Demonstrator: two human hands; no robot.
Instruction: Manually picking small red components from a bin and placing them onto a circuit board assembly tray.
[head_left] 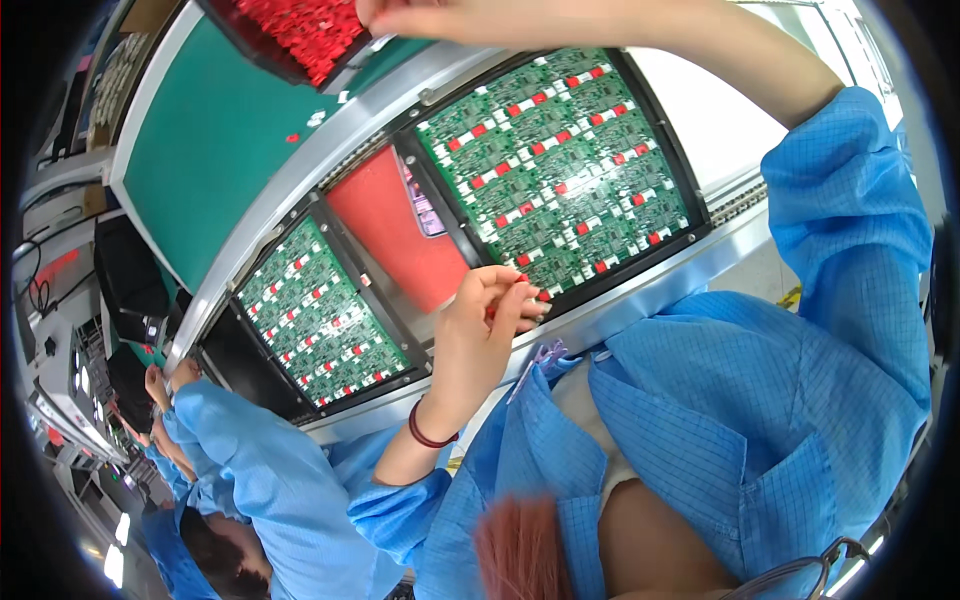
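My left hand (485, 325), with a dark red band at the wrist, is at the near edge of a framed panel of green circuit boards (560, 175). Its fingers are curled closed around several small red plastic pieces (491, 312). Rows of red and white parts stand on the panel. My right arm stretches across the panel's far side. At the top edge, my right hand (405, 20) is over the rim of a dark bin (345, 78) heaped with small red pieces (300, 35). Its fingers look bent together; the picture edge cuts off part of the hand, and what they pinch is hidden.
A second framed board panel (320, 310) sits further left on the metal rail line. Between the panels lies a red surface (385, 220) with a purplish item (428, 210). A green mat (210, 150) holds a few loose pieces. At lower left, a co-worker (250, 470) in blue works nearby.
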